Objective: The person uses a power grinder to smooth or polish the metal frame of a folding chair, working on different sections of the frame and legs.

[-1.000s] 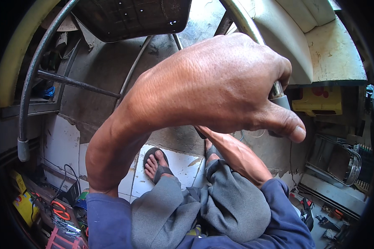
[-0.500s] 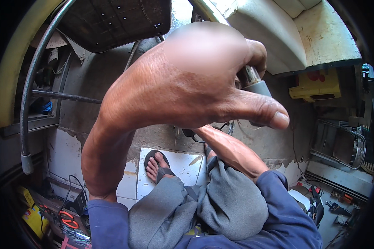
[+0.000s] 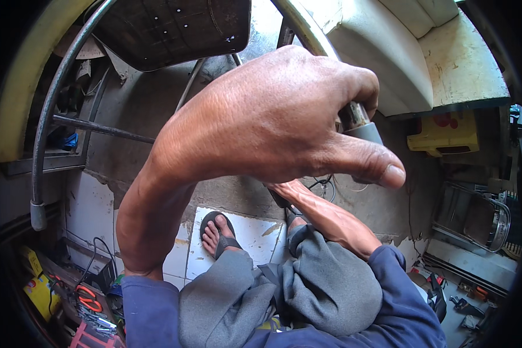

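Note:
My left hand (image 3: 272, 116) is closed around a metal tube chair leg (image 3: 352, 115), its thumb stretched out beside the grey end cap (image 3: 365, 132). The leg belongs to a tipped metal-frame chair (image 3: 47, 110), whose dark seat underside (image 3: 174, 29) with small holes faces me. Another leg of the frame curves down at the left and ends in a second grey cap (image 3: 37, 216). Beneath the left hand, my right forearm (image 3: 336, 217) reaches forward; my right hand is hidden, fingers included. A black object (image 3: 279, 198) and a dark cord show close to the right wrist.
A cream padded seat (image 3: 383, 55) stands at the far right, with a yellow box (image 3: 446, 134) below it. Orange-handled scissors (image 3: 88, 297) and other tools lie at lower left. More tools (image 3: 467, 307) are on the floor at lower right. White tiles (image 3: 255, 226) lie under my foot.
The chair frame and my left hand on its leg appear slightly farther right in the picture. My left grip stays the same. The right wrist and the black object have shifted a little.

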`<state>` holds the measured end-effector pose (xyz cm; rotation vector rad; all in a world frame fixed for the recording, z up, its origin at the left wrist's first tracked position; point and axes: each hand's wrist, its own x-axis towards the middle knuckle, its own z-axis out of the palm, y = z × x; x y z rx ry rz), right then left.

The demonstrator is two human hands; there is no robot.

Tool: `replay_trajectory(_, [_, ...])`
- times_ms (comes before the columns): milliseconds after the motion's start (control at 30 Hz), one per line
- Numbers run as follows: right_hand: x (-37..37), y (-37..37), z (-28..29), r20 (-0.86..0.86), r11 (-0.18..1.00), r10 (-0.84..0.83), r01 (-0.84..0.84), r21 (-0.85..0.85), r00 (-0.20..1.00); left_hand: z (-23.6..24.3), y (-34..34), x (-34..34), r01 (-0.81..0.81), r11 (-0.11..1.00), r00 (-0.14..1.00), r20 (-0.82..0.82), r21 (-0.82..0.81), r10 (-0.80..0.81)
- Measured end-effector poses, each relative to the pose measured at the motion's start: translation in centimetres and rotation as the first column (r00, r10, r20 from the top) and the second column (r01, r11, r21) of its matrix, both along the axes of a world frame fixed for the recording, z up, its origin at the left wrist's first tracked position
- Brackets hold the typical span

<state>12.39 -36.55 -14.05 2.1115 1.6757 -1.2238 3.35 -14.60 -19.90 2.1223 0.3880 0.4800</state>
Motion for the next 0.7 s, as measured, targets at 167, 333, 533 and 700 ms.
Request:
replay_trajectory(167, [3.0, -2.6, -2.1, -0.046, 0.969, 0.143, -0.131, 0.212, 0.989, -0.6, -0.3, -1.1, -0.041, 0.999, 0.997, 0.066, 0.013, 0.040])
replay_trajectory(333, [0.4, -0.5, 0.8, 0.014, 0.987, -0.082, 0.079, 0.143, 0.997, 0.1, -0.6, -0.8, -0.063, 0.993, 0.998, -0.023, -0.104, 0.061])
replay_trajectory(533, [1.9, -0.1, 0.9, -0.022, 1.000, -0.018, 0.018, -0.012, 1.000, 0.7, -0.8, -0.9, -0.060, 0.979, 0.997, -0.057, -0.197, 0.050])
replay_trajectory(700, [1.5, 0.5, 1.2, -0.019, 0.985, -0.172, 0.172, 0.000, 0.985, -0.1, -0.7, -0.9, -0.060, 0.994, 0.998, 0.004, -0.090, 0.061])
